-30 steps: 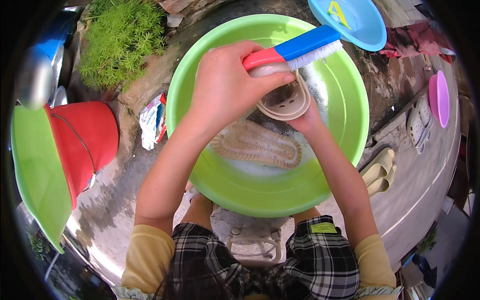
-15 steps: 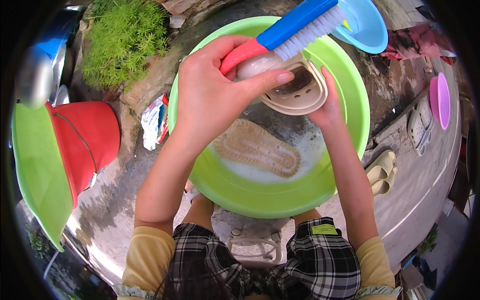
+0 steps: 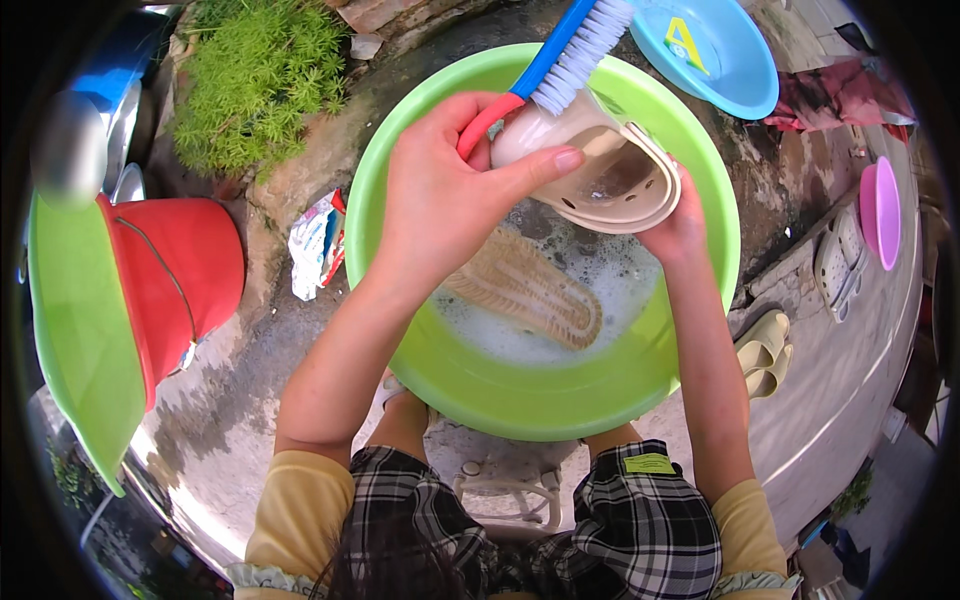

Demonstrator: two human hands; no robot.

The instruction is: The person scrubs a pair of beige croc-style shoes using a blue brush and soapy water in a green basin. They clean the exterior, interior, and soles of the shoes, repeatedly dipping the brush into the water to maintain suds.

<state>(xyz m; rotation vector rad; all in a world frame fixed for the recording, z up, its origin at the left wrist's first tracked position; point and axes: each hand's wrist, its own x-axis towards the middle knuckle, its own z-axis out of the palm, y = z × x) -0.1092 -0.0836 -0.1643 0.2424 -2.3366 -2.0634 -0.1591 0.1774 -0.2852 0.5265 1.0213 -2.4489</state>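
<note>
My left hand is closed around the red handle of a blue scrub brush with white bristles. Its thumb lies along the side of a pale beige clog. From the right, my right hand grips that clog, its fingers partly hidden behind the shoe. Both are held above a large light-green basin. A second beige clog lies sole up in the foamy water, its far end hidden by my left hand.
Left of the basin are a crumpled packet, a red bucket and a green basin against it. A blue basin stands at the far right. Slippers, grey clogs and a purple basin are farther right.
Both hands have shifted slightly right with the clog. The brush has swung to a steeper angle, with its head farther left. The clog in the water looks much the same.
</note>
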